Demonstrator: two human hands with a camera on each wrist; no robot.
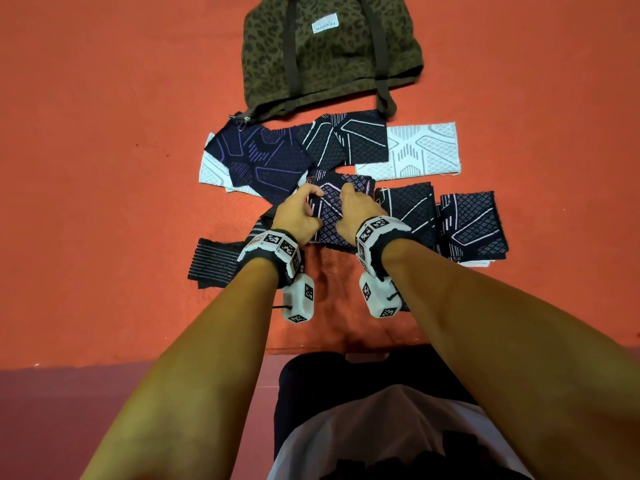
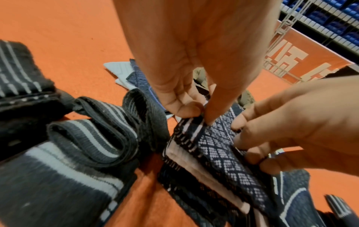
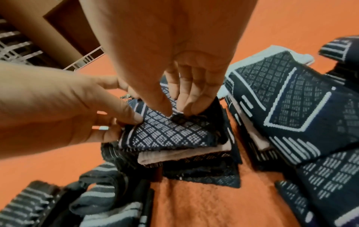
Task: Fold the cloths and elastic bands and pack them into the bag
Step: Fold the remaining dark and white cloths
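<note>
Both your hands on the folded navy diamond-knit cloth, front and centre.

Your left hand point(image 1: 298, 211) pinches the folded cloth point(image 1: 329, 216) at its far left corner, and your right hand point(image 1: 356, 209) grips its right edge with curled fingers. The cloth sits atop a small stack on the orange floor point(image 1: 104, 168), long axis running away from you toward the leopard-print bag point(image 1: 329, 53). That bag lies flat beyond the spread cloths, opening toward you; its white label point(image 1: 325, 27) is too blurred to read. Striped elastic bands point(image 2: 93, 138) lie just left of the stack. Two more folded cloths point(image 1: 472, 225) sit to the right.
</note>
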